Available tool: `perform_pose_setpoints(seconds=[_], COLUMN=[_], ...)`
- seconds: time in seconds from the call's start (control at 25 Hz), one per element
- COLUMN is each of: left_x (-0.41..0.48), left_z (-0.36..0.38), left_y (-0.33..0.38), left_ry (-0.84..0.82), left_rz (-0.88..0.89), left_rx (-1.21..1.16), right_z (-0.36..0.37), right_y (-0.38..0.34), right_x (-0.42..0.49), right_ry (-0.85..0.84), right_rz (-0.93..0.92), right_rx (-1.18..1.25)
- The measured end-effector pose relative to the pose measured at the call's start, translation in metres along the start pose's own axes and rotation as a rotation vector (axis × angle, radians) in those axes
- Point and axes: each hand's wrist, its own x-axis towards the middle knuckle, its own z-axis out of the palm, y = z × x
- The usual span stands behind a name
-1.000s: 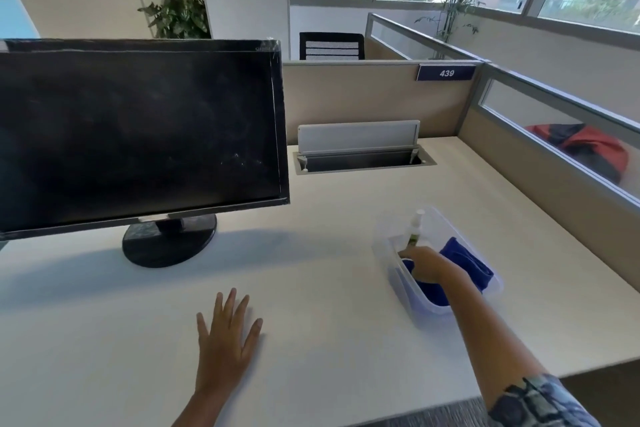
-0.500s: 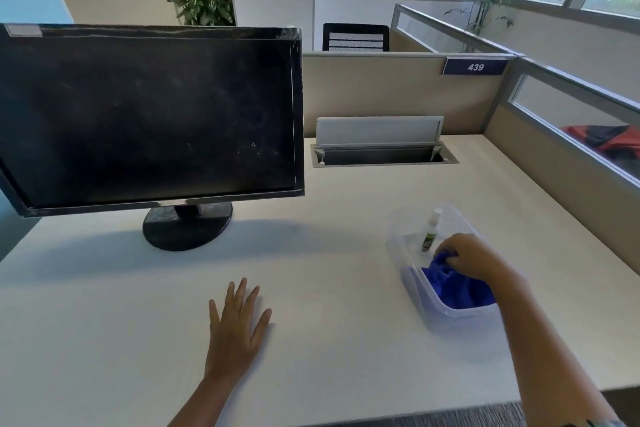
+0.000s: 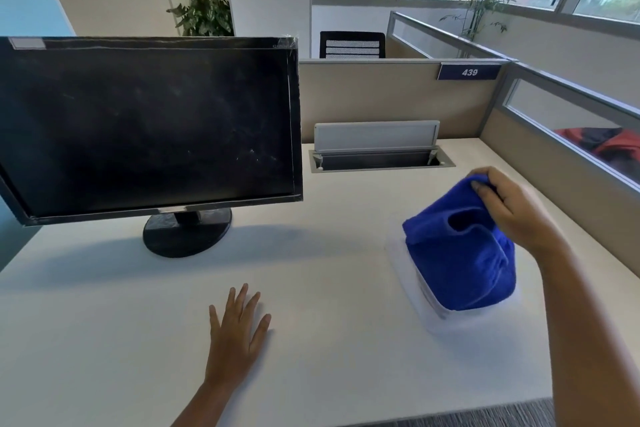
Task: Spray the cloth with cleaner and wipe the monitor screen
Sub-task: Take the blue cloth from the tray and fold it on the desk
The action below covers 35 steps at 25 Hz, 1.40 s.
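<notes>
Two bare hands show over the white desk (image 3: 311, 288). The right hand (image 3: 512, 211) pinches the top edge of a bright blue microfibre cloth (image 3: 457, 253), which hangs bunched from the fingers above a clear plastic tub (image 3: 429, 308), its lower folds hiding the inside. Well apart to the left, the left hand (image 3: 235, 333) lies flat, fingers spread. Beyond it stands the black flat monitor with a dusty dark screen (image 3: 149, 128).

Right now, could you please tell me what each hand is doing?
Left hand: open, flat on the desk, holding nothing.
Right hand: closed on the blue cloth, above the clear bin.
</notes>
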Motion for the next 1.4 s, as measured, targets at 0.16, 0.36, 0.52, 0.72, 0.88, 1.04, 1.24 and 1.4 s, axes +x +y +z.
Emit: perform_pose_setpoints(seconds=[0.16, 0.36, 0.52, 0.72, 0.88, 1.04, 1.24, 1.4], left_x=[0.003, 0.024, 0.027, 0.02, 0.019, 0.02, 0.016, 0.008], left_z=[-0.009, -0.037, -0.047, -0.05, -0.052, -0.052, -0.054, -0.059], left_y=[0.017, 0.063, 0.055, 0.025, 0.012, 0.009, 0.004, -0.009], left_ry=[-0.017, -0.415, -0.573, -0.465, -0.446, -0.38, -0.376, -0.321], left_rz=[-0.008, -0.312, -0.631, -0.755, -0.696, -0.685, -0.604, -0.509], left_rx=[-0.224, -0.952, -1.453, -1.227, -1.195, -1.069, -1.038, -1.067], right_z=[0.0, 0.06, 0.162, 0.225, 0.229, 0.246, 0.268, 0.253], right_y=[-0.059, -0.128, -0.144, -0.131, -0.125, -0.099, -0.069, -0.074], right_x=[0.009, 0.007, -0.042, -0.101, -0.094, -0.053, -0.031, -0.023], right_ry=[0.012, -0.152, -0.466, -0.805, -0.951, -0.511, -0.829, -0.73], right_rz=[-0.229, -0.439, -0.509, -0.566, -0.388, -0.098, -0.015, -0.066], right_rx=[0.023, 0.14, -0.055, -0.112, 0.149, 0.169, -0.457, -0.154])
